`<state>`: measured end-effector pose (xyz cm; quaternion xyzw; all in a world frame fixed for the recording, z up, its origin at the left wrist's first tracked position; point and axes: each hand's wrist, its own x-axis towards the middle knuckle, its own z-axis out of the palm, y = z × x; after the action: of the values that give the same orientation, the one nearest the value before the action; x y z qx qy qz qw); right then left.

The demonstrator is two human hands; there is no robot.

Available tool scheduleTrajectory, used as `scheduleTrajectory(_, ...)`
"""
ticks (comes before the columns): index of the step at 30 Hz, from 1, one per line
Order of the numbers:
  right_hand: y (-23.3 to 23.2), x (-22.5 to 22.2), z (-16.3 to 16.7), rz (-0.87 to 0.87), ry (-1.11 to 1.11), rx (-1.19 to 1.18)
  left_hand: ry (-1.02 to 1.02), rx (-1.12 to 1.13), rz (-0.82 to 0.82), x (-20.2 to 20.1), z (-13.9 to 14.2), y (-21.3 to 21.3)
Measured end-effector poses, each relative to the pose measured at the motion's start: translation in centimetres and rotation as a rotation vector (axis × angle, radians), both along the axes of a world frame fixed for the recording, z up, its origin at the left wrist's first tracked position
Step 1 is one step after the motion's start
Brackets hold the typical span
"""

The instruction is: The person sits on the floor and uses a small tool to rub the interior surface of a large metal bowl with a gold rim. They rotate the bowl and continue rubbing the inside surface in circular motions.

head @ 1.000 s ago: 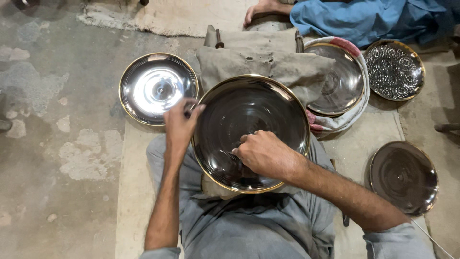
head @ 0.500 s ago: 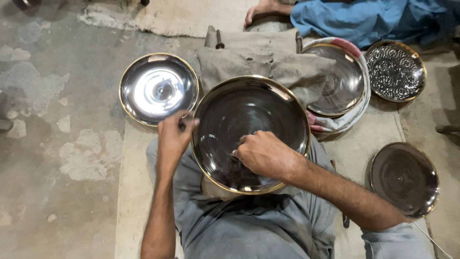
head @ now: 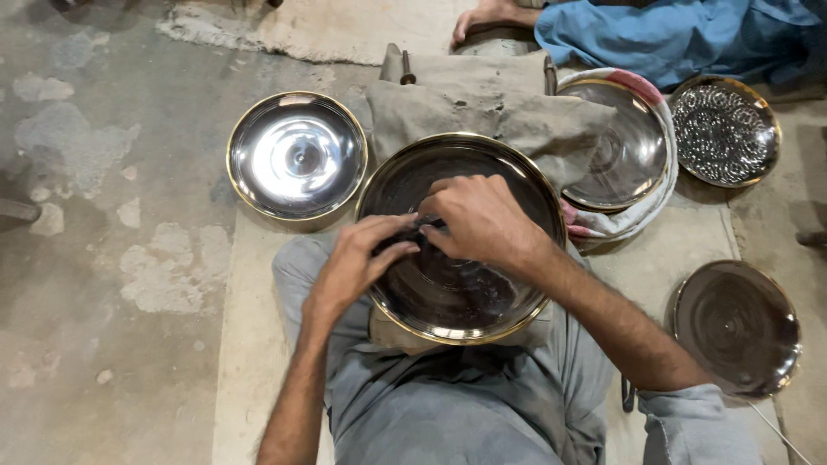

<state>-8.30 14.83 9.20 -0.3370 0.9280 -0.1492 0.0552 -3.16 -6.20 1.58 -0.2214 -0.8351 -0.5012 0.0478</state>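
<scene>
You had the big dark metal plate (head: 457, 293) propped on your lap so both hands could reach its inside. Your left hand (head: 357, 263) and right hand (head: 482, 220) met over its middle, fingers curled shut on a small dark tool (head: 413, 231); shiny bowl (head: 297, 155) lay just beyond your left hand.

Both hands inside big brass-rimmed metal plate (head: 461, 297) on lap. Left hand (head: 357, 263) and right hand (head: 482, 220) meet at centre, pinching a small dark thing, too small to identify. Shiny bowl (head: 297, 155) left, embossed plate (head: 725, 131) upper right, dark plate (head: 736, 327) on floor, right.

The light is soft and even. A bright white glare shines in the shiny bowl (head: 297, 155). Everything looks sharp, with faint shadows.
</scene>
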Motion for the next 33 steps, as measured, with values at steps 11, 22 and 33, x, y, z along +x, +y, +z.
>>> scheduleTrajectory(11, 1.6, -2.1, -5.7, -0.034, -0.354, -1.042, -0.005, -0.002, 0.017, -0.9, -0.5, 1.6)
scheduleTrajectory(22, 1.0, -2.5, -10.1, 0.066, -0.650, -1.324, -0.033, -0.001, -0.010, -2.1, -1.7, 0.6)
scheduleTrajectory(33, -0.4, -2.5, -10.3, 0.012, -0.552, -1.254, -0.090, -0.064, -0.045, -2.6, -1.7, 0.2)
